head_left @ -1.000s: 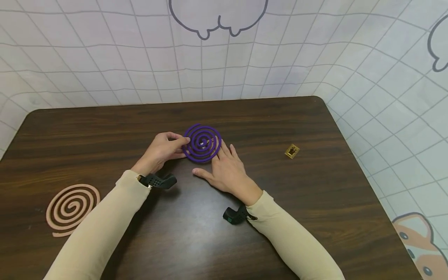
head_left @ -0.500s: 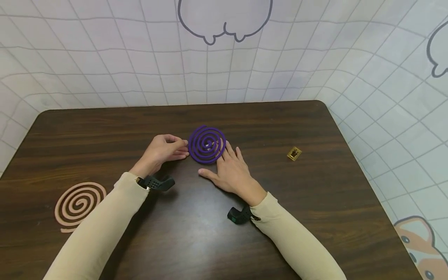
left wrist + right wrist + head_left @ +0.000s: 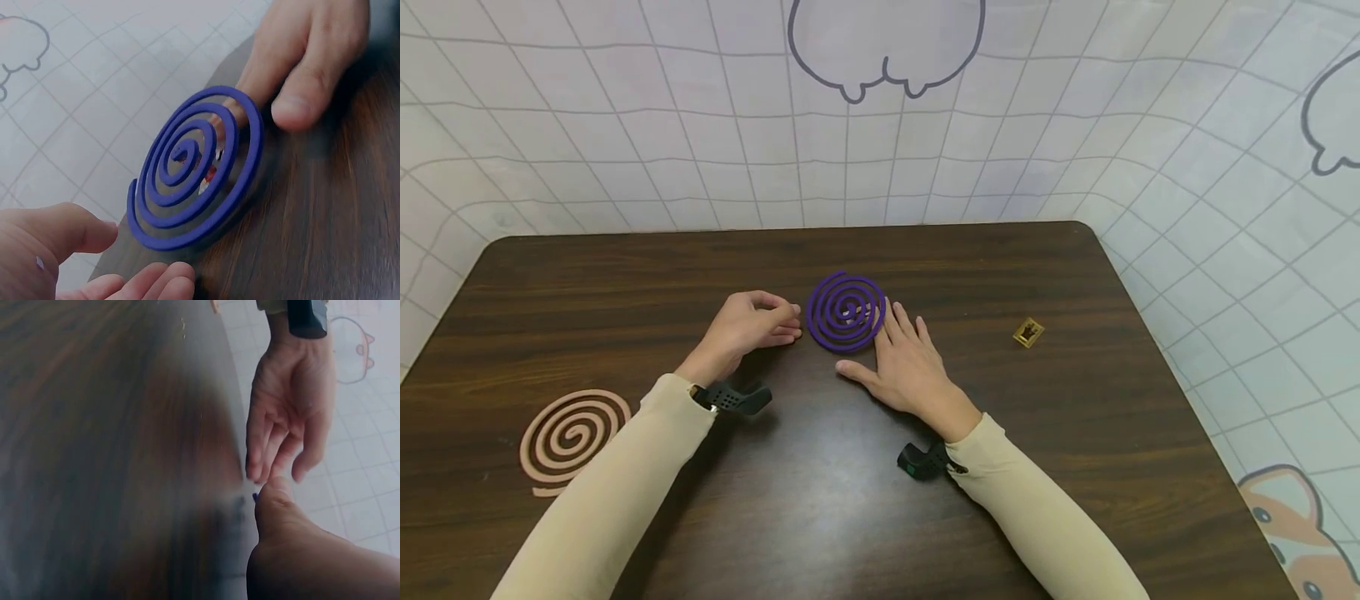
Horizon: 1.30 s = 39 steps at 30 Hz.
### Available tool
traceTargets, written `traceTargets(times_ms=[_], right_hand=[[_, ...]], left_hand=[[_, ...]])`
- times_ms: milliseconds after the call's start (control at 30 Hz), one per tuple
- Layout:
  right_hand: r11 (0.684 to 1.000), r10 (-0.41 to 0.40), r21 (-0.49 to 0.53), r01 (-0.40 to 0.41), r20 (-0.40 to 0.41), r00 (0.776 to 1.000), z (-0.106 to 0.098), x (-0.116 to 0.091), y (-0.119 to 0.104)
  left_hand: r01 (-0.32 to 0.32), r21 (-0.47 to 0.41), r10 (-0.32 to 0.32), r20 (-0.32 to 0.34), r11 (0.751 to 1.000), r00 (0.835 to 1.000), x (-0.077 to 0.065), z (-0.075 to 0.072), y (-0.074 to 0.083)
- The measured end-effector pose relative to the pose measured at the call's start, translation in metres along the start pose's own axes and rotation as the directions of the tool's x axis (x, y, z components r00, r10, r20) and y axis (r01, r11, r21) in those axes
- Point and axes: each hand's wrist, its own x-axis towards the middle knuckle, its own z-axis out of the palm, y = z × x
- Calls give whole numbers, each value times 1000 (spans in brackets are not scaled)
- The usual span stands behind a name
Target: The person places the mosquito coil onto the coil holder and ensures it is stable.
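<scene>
A purple mosquito coil (image 3: 812,312) lies flat near the middle of the dark table. Left of it is my left hand (image 3: 748,325), thumb and fingers just off its rim with a gap showing in the left wrist view. From the right, my right hand (image 3: 910,367) reaches in palm down, its straight fingers running under the coil's edge and its thumb spread out. Through the rings, the left wrist view shows a small shiny red and silver piece (image 3: 209,178) beneath the coil. The right fingertips are partly hidden by it.
A tan mosquito coil (image 3: 546,492) lies at the left of the table (image 3: 820,517), partly behind my left sleeve. To the right sits a small gold square piece (image 3: 1028,332) with a cut-out. A white gridded curtain (image 3: 850,167) hangs behind.
My left hand has let go of the purple coil's left rim, which it pinched earlier. My right hand has shifted slightly right, fingers still under the coil. The view has tilted up a little.
</scene>
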Motion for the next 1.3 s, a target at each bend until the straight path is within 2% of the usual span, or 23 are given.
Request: traceTargets(times_ms=[267,400,533,800,1033,1233,1300], right_hand=[[999,11,-33,-11,22,1000,-6,-6,8],[999,-5,-49,5,-1,1000,-7,-8,13],[997,-34,-65,31,-40,999,-9,-9,19],[996,-70,-66,64,-88,994,-16,-14,29],[995,-79,-73,73,-81,994,-18,-16,36],[994,-92,-71,87,-83,992,-21,-19,43],[993,-100,-69,94,-86,991,-22,-21,47]], left_hand=[[-42,39,44,-27,998,999,-13,-13,-2],[-94,106,98,-31,990,995,-19,-21,-7],[-153,203,164,-35,967,986,-25,-27,-12],[-179,384,231,-92,906,969,-36,-41,-18],[-200,543,309,-116,815,944,-47,-54,-22],[-251,613,390,-101,749,915,-58,-62,-25],[-256,635,399,-89,729,913,-63,-66,-27]])
